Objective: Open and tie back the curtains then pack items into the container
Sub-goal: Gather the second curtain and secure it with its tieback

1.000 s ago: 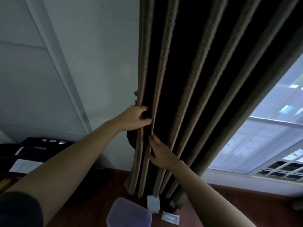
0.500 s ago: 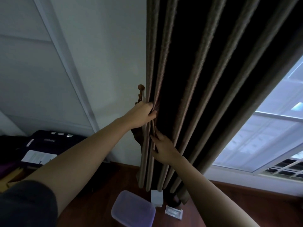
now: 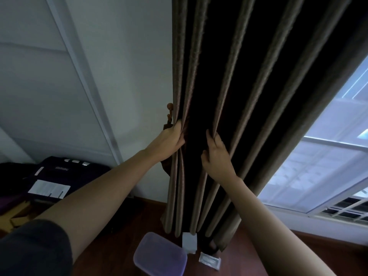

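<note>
A dark brown pleated curtain (image 3: 249, 96) hangs gathered in front of me, beside the window. My left hand (image 3: 169, 140) grips its leftmost folds, just below a wooden wall hook (image 3: 169, 108). A dark strap hangs from the hook behind that hand. My right hand (image 3: 216, 154) pinches a fold a little to the right. On the wooden floor below lie a lidded translucent purple container (image 3: 161, 255), a small white box (image 3: 189, 241) and a flat white packet (image 3: 210, 260).
A bright window (image 3: 318, 166) shows to the right of the curtain, with a white wall (image 3: 99, 76) to the left. A dark bag (image 3: 59, 176) with a white paper on it sits at the lower left.
My right hand has moved right and up, from the folds next to my left hand to a fold farther right. The left hand keeps its grip by the hook.
</note>
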A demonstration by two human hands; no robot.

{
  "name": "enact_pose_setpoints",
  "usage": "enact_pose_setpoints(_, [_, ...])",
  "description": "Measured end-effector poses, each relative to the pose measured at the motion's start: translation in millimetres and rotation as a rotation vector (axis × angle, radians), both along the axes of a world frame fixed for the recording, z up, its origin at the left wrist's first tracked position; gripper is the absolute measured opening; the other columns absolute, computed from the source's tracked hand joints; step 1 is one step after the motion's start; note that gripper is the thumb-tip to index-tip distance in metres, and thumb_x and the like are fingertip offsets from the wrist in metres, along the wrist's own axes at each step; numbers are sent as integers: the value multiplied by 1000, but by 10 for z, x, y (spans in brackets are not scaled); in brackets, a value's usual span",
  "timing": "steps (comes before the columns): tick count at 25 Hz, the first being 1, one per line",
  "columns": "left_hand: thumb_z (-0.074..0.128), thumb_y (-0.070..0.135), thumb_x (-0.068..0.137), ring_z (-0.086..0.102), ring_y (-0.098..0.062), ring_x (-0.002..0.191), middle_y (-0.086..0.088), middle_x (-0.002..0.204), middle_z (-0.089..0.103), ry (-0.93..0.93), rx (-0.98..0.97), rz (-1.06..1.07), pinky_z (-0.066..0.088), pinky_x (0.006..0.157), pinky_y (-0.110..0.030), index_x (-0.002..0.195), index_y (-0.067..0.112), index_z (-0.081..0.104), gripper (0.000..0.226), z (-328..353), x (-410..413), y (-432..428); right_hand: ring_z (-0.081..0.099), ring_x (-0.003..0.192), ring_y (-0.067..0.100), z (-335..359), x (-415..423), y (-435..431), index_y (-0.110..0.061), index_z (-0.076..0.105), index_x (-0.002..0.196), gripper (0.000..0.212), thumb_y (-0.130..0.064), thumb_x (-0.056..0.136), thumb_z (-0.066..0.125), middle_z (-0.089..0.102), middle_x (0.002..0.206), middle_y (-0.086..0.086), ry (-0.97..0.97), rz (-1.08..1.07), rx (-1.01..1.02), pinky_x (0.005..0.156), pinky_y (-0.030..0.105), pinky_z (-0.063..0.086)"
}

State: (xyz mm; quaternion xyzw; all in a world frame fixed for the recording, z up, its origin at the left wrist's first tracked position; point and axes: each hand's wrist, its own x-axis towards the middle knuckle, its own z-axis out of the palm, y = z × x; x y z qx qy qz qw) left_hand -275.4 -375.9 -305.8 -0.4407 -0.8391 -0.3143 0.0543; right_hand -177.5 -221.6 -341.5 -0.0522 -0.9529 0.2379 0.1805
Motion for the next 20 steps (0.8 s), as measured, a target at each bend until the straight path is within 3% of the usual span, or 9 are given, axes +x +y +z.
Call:
enact_pose_setpoints(2, [50, 7, 93, 55, -8, 64, 3, 88, 55, -72, 132, 0, 41, 62, -8, 144, 13, 18, 60, -46, 22, -32, 33, 136, 29, -144, 57, 1, -8, 15, 149, 66, -13, 91, 47, 14, 156, 13, -78, 56, 6, 113, 38, 33])
enact_pose_setpoints(4, [55, 6, 90, 60, -5, 87, 1, 113, 53, -138, 328, 2, 48, 77, -10, 139, 36, 7, 75, -97, 43, -52, 38, 133, 29, -334, 126, -4, -10, 11, 150, 69, -15, 91, 47, 11, 157, 12, -204, 98, 9, 110, 39, 37])
enact_pose_setpoints(6, [59, 2, 87, 63, -4, 85, 2, 115, 56, -179, 521, 56, 54, 79, -20, 132, 41, 15, 74, -191, 93, -40, 36, 134, 30, -508, 199, 1, -10, 7, 150, 70, -17, 92, 46, 6, 158, 8, -307, 132, 4, 110, 39, 36])
enact_pose_setpoints(9, [61, 1, 84, 64, -9, 65, 5, 97, 62, -401, 677, 143, 56, 67, -33, 116, 27, 24, 55, -235, 199, 15, 27, 139, 27, -661, 276, -3, -12, 4, 150, 71, -18, 92, 44, 1, 159, 3, -392, 144, 22, 115, 38, 29])
enact_pose_setpoints(12, [54, 9, 89, 59, -8, 71, 5, 87, 59, -425, 272, 199, 49, 70, -19, 114, 11, 41, 29, 63, 106, 104, 28, 139, 26, -673, 267, -8, -12, 5, 151, 73, -17, 90, 46, 3, 159, 3, -385, 170, 52, 115, 37, 27])
enact_pose_setpoints(13, [49, 11, 91, 56, -12, 70, 1, 81, 57, -392, 49, 182, 45, 67, -20, 107, 5, 50, 17, 176, 47, 144, 30, 138, 27, -656, 249, -22, -12, 7, 150, 73, -16, 89, 46, 5, 159, 4, -371, 183, 60, 114, 37, 29])
enact_pose_setpoints(15, [39, 10, 94, 50, -18, 66, -5, 71, 51, -407, -233, 80, 41, 63, -28, 103, -8, 51, 23, 352, -33, 236, 30, 138, 28, -629, 205, -67, -11, 9, 150, 71, -15, 89, 45, 7, 159, 7, -367, 197, 63, 114, 36, 28])
enact_pose_setpoints(17, [35, 10, 95, 45, -18, 62, -5, 67, 47, -461, -342, 18, 38, 64, -33, 105, -14, 47, 28, 419, -56, 313, 27, 139, 29, -608, 167, -132, -10, 10, 150, 68, -16, 91, 44, 8, 158, 10, -388, 206, 89, 114, 36, 24])
enact_pose_setpoints(20, [35, 10, 94, 45, -20, 65, -6, 70, 47, -503, -366, -4, 38, 68, -34, 78, 6, 48, 21, 406, -53, 355, 29, 138, 30, -625, 120, -175, -11, 15, 149, 65, -17, 92, 44, 14, 157, 12, -378, 204, 93, 112, 37, 25])
